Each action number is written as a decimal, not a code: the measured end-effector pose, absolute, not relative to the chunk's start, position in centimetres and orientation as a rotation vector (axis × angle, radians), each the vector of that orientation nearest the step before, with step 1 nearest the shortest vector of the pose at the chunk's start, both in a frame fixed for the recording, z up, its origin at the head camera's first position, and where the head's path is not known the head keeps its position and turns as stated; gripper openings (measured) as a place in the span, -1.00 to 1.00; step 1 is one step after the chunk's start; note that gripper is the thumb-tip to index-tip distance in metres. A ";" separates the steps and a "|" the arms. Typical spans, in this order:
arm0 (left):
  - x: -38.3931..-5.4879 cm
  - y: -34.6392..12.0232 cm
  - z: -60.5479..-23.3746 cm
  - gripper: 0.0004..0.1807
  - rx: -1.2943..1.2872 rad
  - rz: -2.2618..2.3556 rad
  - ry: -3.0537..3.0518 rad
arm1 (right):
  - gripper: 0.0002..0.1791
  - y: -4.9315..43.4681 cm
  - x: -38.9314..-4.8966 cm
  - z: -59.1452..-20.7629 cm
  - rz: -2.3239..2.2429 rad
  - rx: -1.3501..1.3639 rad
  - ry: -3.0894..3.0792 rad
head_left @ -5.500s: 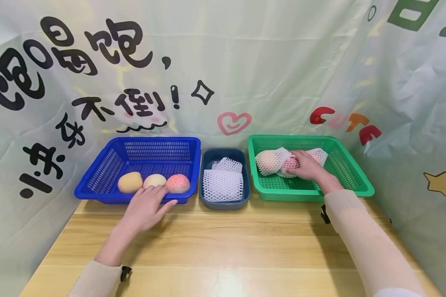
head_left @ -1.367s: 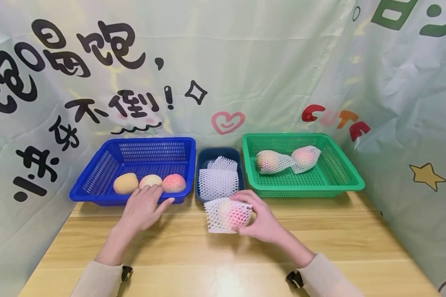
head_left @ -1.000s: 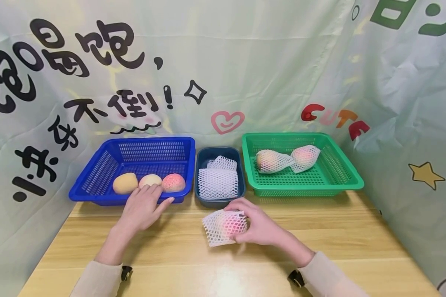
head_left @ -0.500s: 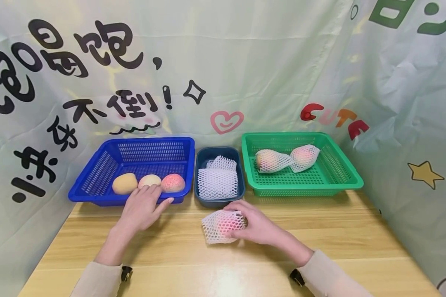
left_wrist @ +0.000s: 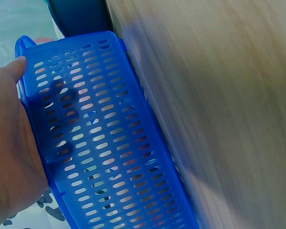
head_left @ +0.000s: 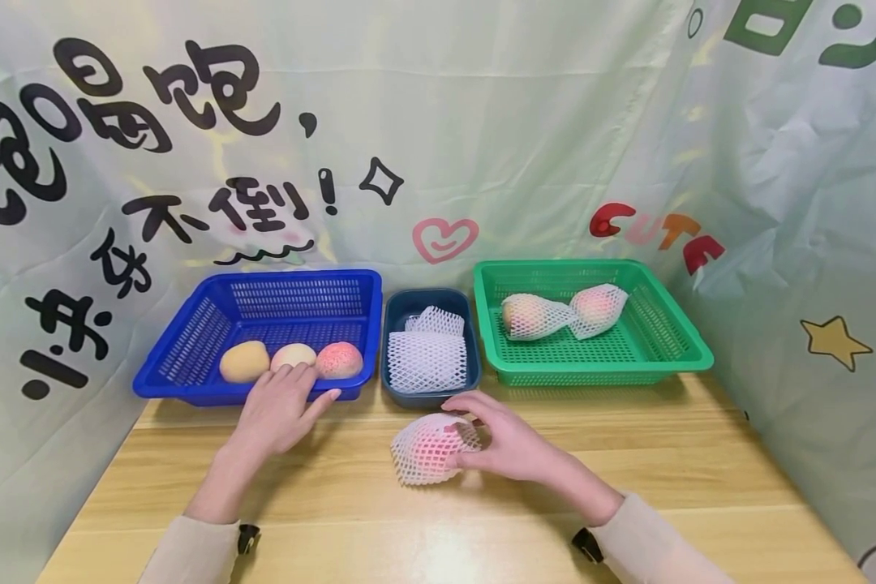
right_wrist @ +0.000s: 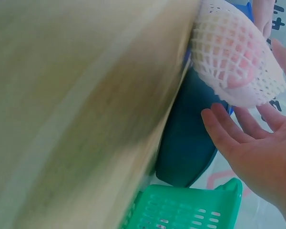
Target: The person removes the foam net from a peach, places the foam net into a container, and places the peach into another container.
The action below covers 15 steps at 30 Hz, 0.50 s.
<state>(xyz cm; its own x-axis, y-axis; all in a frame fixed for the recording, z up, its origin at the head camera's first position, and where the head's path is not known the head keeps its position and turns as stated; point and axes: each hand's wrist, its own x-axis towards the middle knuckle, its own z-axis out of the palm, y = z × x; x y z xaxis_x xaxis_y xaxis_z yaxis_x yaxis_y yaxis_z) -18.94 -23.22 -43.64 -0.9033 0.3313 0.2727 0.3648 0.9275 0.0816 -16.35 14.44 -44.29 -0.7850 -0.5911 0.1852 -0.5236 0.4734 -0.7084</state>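
In the head view, a pink peach in a white foam net sleeve (head_left: pixel 431 450) lies on the table before the small dark-blue bin. Right of it, my right hand (head_left: pixel 507 442) has its fingers spread around the sleeve's open end; the right wrist view shows the fingers loosely apart with the netted peach (right_wrist: pixel 229 57) beyond them. My left hand (head_left: pixel 281 405) rests over the front rim of the blue basket (head_left: pixel 299 284), fingertips by the whitish middle fruit (head_left: pixel 294 355). A yellow fruit (head_left: pixel 244 362) and a red-speckled peach (head_left: pixel 339 360) flank it. Its fingertips are hidden in the left wrist view.
The small dark-blue bin (head_left: pixel 401 300) between the baskets holds foam net sleeves (head_left: pixel 427 361). In the green basket (head_left: pixel 599 375) lie two netted fruits (head_left: pixel 529 316). A printed cloth (head_left: pixel 555 146) hangs behind the wooden table (head_left: pixel 380 527).
The right hand has brought a netted peach from the green basket to the table's middle. Over the last moment the peach has turned and shifted slightly left. The left hand stays put.
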 end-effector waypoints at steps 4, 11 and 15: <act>-18.9 -23.2 -43.6 -0.46 -0.526 -0.197 -2.828 | -0.21 14.8 -16.2 -44.0 -1.301 -0.982 2.622; -19.0 -23.3 -43.7 -0.47 -0.523 -0.184 -2.820 | -0.36 15.7 -16.4 -43.2 -1.486 -1.117 2.749; -18.9 -23.3 -43.7 -0.48 -0.526 -0.190 -2.814 | -0.49 16.5 -16.6 -42.9 -1.538 -1.156 2.923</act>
<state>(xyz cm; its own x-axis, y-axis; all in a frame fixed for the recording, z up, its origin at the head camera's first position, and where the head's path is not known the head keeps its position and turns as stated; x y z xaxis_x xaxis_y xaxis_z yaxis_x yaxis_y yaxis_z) -18.92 -23.29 -43.69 -0.8972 0.3352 0.2875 0.3707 0.9254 0.0781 -16.61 16.47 -42.94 -0.7254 -0.3803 0.5738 -0.6883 0.4146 -0.5953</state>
